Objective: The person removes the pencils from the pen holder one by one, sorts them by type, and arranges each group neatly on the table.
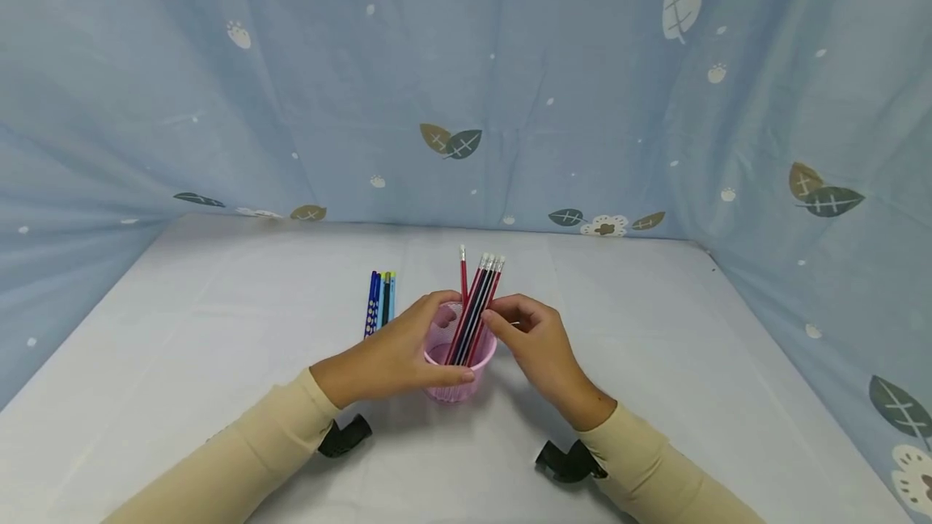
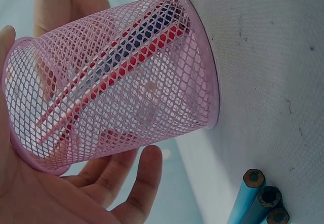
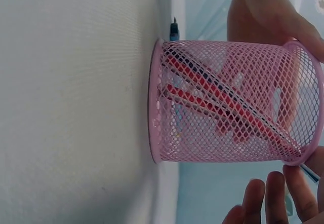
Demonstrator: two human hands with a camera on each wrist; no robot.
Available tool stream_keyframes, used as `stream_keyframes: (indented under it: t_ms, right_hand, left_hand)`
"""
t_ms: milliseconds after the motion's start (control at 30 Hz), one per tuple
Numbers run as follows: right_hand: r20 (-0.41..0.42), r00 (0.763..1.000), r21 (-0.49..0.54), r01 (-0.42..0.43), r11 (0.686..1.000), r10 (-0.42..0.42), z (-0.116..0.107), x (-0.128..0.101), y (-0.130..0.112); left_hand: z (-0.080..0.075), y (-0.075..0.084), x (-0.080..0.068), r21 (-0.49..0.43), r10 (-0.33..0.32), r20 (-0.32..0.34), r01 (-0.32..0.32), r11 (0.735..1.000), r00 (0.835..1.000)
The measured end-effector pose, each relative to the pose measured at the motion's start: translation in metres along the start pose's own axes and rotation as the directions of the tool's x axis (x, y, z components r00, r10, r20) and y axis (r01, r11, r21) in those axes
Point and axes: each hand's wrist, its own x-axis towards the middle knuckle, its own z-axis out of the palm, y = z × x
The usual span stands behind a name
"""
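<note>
A pink mesh pen cup (image 1: 453, 391) stands on the white-covered table. My left hand (image 1: 396, 354) holds it near the rim, thumb across the front and fingers round the far side. Several red and dark striped pencils (image 1: 473, 314) lean to the right in the cup, their white erasers upward. One red pencil (image 1: 463, 272) stands a little apart from the bunch. At the right rim, my right hand (image 1: 535, 338) pinches the leaning bunch between thumb and forefinger; its other fingers (image 3: 276, 196) spread below. Through the mesh, the pencils' lower ends (image 2: 169, 21) show near the cup's base.
Left of the cup lies a row of blue, dotted and dark pencils (image 1: 380, 302), partly hidden by my left hand. Black wrist mounts (image 1: 570, 461) hang under both sleeves. A blue leaf-patterned curtain (image 1: 466, 63) borders the table at the back and sides.
</note>
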Motion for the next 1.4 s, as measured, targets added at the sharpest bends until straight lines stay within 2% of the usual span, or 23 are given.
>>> stream_keyframes:
  t_ms: [200, 633, 967, 1133, 1400]
  right_hand:
    - [-0.002, 1.000, 0.011, 0.005, 1.000, -0.005, -0.002, 0.000, 0.000]
    - [-0.044, 0.999, 0.049, -0.020, 0.999, 0.022, 0.003, 0.001, -0.003]
    - [-0.072, 0.997, 0.062, -0.009, 0.998, 0.013, -0.002, 0.000, -0.013]
    - [-0.095, 0.995, 0.073, 0.031, 0.997, -0.024, -0.006, -0.001, -0.017]
    - [-0.126, 0.981, 0.157, 0.166, 0.973, -0.147, -0.016, -0.001, -0.025]
  left_hand:
    - [0.000, -0.001, 0.001, -0.019, 0.003, 0.008, -0.003, 1.000, 1.000]
    - [0.000, -0.002, 0.001, 0.013, -0.016, -0.013, 0.016, 1.000, 1.000]
    - [0.000, -0.002, 0.003, -0.006, 0.000, -0.003, 0.000, 1.000, 1.000]
    - [0.000, -0.001, 0.002, -0.018, -0.005, 0.005, 0.005, 1.000, 1.000]
    - [0.000, -0.001, 0.001, -0.003, -0.026, -0.009, 0.026, 1.000, 1.000]
